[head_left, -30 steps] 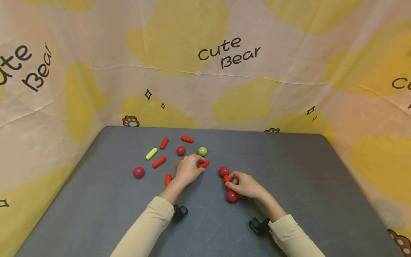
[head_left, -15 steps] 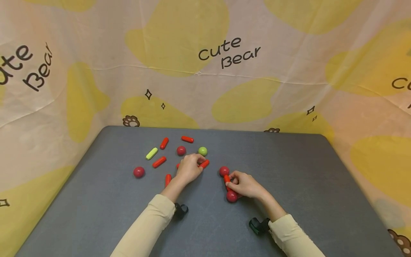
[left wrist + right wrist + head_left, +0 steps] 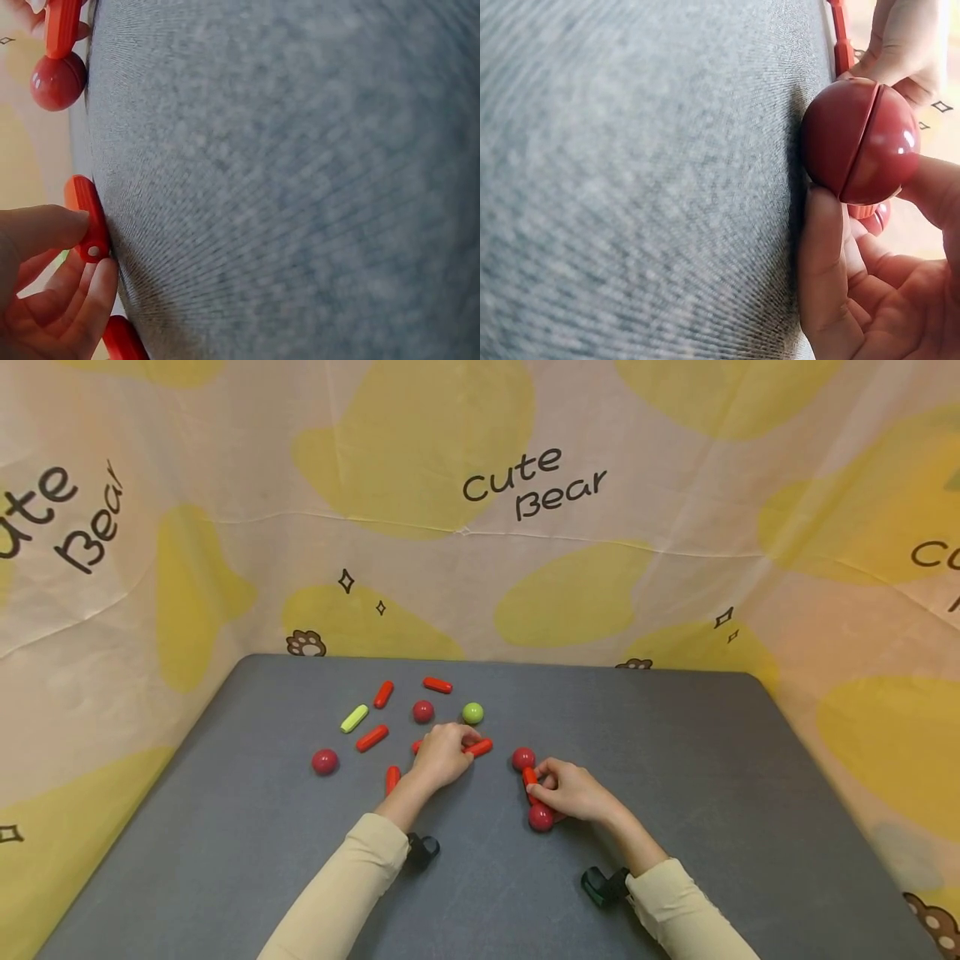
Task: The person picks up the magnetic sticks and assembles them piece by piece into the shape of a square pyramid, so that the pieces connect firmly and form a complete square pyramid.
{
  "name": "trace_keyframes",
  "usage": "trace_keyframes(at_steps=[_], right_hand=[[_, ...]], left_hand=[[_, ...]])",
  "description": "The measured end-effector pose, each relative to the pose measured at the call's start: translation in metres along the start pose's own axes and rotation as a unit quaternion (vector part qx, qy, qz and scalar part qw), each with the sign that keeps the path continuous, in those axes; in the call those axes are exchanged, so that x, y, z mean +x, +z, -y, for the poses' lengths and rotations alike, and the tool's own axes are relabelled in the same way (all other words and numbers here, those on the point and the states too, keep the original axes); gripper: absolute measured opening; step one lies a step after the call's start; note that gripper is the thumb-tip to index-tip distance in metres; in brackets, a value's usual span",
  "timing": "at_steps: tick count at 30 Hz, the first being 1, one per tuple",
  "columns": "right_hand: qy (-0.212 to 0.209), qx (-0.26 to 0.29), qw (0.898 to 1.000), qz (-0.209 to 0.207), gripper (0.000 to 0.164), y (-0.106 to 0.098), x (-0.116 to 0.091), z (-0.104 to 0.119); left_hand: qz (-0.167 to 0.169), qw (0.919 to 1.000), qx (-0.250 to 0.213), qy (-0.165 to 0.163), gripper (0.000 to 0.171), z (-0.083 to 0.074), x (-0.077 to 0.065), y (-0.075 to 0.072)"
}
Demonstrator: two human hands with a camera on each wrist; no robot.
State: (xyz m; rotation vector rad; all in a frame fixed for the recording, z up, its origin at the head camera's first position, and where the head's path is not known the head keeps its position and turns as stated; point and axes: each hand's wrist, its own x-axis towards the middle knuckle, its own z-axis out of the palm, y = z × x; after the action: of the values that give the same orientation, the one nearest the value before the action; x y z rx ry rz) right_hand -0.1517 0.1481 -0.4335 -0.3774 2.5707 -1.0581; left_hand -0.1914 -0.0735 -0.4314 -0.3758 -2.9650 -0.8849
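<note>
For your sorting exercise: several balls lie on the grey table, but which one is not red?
The green ball, at the far side just beyond the left hand. The other balls, such as the loose one at the left, are dark red.

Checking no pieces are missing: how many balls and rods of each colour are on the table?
Red balls: 4
Green ball: 1
Red rods: 7, one mostly hidden by the left hand
Green rod: 1
Total: 13
</note>
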Motion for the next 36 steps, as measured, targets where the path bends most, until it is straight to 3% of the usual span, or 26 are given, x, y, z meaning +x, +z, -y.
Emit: trace_keyframes(at_steps=[10, 17, 26, 31, 36], right_hand=[[0.005, 0.010, 1.000, -0.003, 0.024, -0.001, -0.003, 0.001], [-0.035, 0.025, 0.999, -0.006, 0.031, -0.002, -0.005, -0.002], [0.020, 0.013, 0.999, -0.028, 0.023, 0.003, -0.004, 0.002], [0.025, 0.021, 0.999, -0.036, 0.024, 0.004, -0.004, 0.005], [0.028, 0.018, 0.998, -0.046, 0.024, 0.006, -0.003, 0.004]], left_hand=[[0.031, 0.9994, 0.017, 0.004, 0.024, -0.003, -0.002, -0.002], [0.042, 0.9989, 0.018, 0.009, 0.022, -0.004, -0.003, -0.002], [0.054, 0.9978, 0.007, 0.038, 0.022, -0.007, -0.005, -0.007], [0.056, 0.9960, 0.005, 0.070, 0.021, -0.013, -0.006, -0.006], [0.056, 0.9955, 0.013, 0.076, 0.020, -0.017, -0.005, -0.004]])
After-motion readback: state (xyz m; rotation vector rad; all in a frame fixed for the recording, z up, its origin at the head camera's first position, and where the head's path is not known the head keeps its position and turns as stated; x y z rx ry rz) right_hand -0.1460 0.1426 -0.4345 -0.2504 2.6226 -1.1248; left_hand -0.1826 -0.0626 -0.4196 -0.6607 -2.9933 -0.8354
